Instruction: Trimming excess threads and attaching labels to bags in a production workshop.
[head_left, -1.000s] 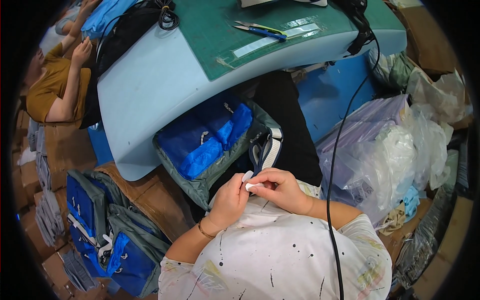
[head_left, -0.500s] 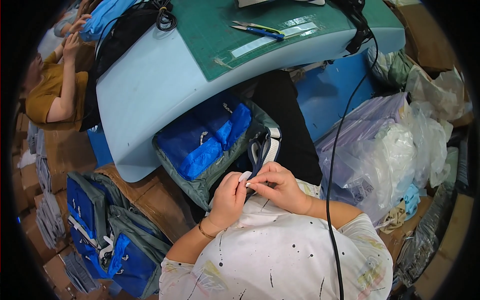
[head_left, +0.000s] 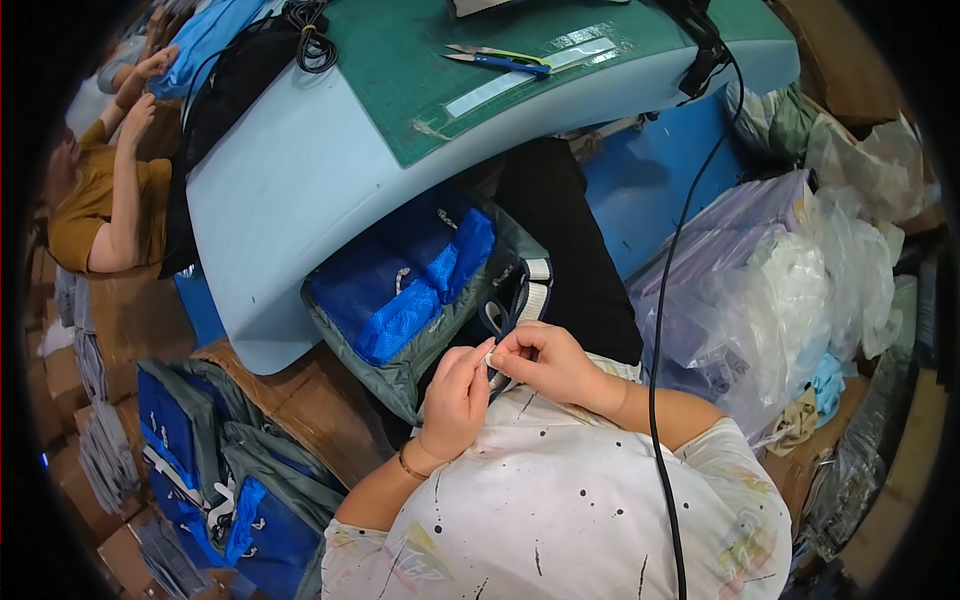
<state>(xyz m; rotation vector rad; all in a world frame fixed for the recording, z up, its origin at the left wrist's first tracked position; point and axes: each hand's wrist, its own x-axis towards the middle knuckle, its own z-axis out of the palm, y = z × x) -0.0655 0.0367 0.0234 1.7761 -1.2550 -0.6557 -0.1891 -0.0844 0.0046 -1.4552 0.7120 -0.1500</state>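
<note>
Hands little shifted since earlier: left hand and right hand both pinch a small white tab beside the blue bag on the lap. Risk: tab slipping if either pinch loosens

Your left hand and right hand pinch a small white piece together, just beside the blue and grey bag under the pale blue table.
</note>
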